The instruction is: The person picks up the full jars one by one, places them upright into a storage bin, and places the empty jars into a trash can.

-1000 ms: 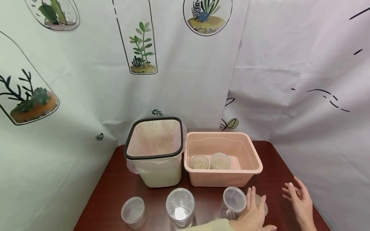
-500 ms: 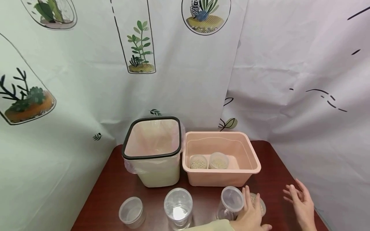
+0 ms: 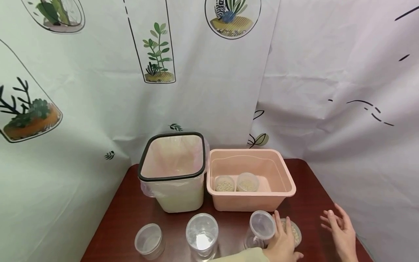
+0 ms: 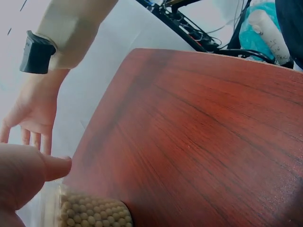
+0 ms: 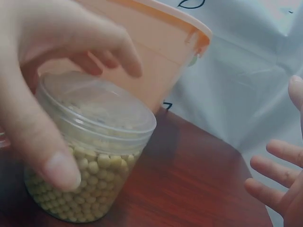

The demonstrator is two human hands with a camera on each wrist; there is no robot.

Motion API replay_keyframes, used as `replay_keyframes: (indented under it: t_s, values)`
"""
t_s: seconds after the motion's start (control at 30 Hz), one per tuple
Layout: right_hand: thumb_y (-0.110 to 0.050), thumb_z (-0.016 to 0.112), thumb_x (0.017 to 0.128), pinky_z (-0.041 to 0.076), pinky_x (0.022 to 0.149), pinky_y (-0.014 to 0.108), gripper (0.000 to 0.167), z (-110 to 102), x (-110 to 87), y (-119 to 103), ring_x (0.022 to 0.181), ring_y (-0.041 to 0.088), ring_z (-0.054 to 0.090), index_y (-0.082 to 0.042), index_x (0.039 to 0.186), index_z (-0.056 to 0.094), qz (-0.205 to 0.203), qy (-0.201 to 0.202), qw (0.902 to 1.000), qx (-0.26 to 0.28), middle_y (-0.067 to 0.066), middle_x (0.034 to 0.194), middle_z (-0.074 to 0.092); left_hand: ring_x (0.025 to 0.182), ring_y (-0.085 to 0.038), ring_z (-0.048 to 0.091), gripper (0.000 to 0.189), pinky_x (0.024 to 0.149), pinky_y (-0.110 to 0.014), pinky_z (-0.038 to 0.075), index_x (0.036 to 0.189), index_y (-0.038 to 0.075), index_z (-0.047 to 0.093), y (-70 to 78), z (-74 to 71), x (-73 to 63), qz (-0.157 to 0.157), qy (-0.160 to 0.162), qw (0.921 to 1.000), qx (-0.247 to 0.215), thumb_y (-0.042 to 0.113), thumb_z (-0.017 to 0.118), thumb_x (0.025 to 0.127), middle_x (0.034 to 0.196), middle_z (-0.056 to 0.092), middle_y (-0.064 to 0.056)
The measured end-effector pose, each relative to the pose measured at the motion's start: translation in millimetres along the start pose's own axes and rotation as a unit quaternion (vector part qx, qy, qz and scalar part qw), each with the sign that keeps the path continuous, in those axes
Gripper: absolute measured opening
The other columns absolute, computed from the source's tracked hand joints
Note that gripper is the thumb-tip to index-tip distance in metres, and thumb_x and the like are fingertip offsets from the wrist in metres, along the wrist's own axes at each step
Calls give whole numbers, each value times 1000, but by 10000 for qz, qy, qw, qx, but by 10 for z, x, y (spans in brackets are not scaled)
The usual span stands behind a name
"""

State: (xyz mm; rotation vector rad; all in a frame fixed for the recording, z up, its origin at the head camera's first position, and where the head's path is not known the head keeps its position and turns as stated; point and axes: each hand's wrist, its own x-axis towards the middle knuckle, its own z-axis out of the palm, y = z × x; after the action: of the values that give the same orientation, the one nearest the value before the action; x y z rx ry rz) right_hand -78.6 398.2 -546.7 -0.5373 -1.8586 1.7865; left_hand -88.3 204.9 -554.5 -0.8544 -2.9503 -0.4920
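Note:
A clear lidded jar of round, pale dried beans (image 5: 99, 184) stands upright on the dark red table. My left hand (image 3: 280, 243) is beside and partly over it, palm down with fingers extended. In the right wrist view its thumb overlaps the jar's near side and its other fingers hover above the lid. The left wrist view shows the thumb (image 4: 52, 168) apart from the jar, whose lower part alone is in frame. An empty lidded jar (image 3: 260, 227) is just left of these fingers. My right hand (image 3: 342, 231) hangs near the table's right edge, fingers loosely bent, holding nothing.
Behind the jars is a pink bin (image 3: 251, 202) with two lidded tubs, one of beans (image 3: 225, 185) and one of pale contents (image 3: 248, 182). A lined wastebasket (image 3: 183, 196) adjoins it. Two clear empty containers, one taller (image 3: 202, 233) and one shorter (image 3: 148, 240), stand front left.
My left hand has shifted slightly left, and more of the bean jar and its lid now shows. The right hand has stayed nearly in place. The view has turned slightly.

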Motion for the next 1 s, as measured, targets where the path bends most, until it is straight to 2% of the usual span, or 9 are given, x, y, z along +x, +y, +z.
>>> replay_keyframes:
  t_s: [0.17,0.3,0.37,0.57,0.73,0.87,1.0]
  values:
    - [-27,56,93,52,59,21,55,18,22,0,77,-1,64,-19,143,34,-33,-15,10000,25,-19,93,63,127,-30,34,104,78,-27,48,143,12,31,22,30,20,-258,35,9996,-128,55,79,62,144,23,-23]
    - [-24,55,94,52,59,21,54,22,19,-22,76,0,65,-18,143,34,-104,-70,9998,136,-18,93,64,121,-29,42,99,77,-23,48,142,10,33,12,41,36,-116,247,9996,-76,50,80,64,139,31,-23]
    - [-23,55,94,52,59,21,54,24,13,-28,76,0,65,-18,143,34,-119,-85,9997,193,-18,92,65,119,-30,44,95,79,-20,46,141,8,35,-4,42,42,62,367,9993,12,48,79,66,134,34,-24]
    - [-19,54,94,52,58,21,52,18,5,-30,75,1,65,-18,142,35,-137,-90,9991,402,-17,92,65,116,-33,46,87,86,-19,42,138,5,39,-48,46,50,367,421,9984,-40,43,78,70,129,38,-27]
    - [-19,54,94,52,59,21,52,9,1,-12,76,2,65,-18,142,34,-183,-144,9987,442,-17,93,66,112,-32,49,85,84,-19,44,135,5,42,-65,31,29,488,583,9970,116,44,79,69,126,40,-27]
    - [-18,54,94,52,58,21,52,8,-7,-7,75,2,66,-18,142,35,-222,-133,9987,430,-17,92,66,113,-34,45,82,80,-20,46,134,8,42,-31,-4,9,379,380,9983,-221,43,79,69,127,38,-26]
    - [-17,54,94,52,57,20,51,16,-6,-20,74,2,65,-16,142,36,-266,-21,9988,403,-17,91,66,115,-38,38,82,83,-26,46,136,9,39,4,-51,14,408,264,9977,-468,44,77,71,128,35,-26]
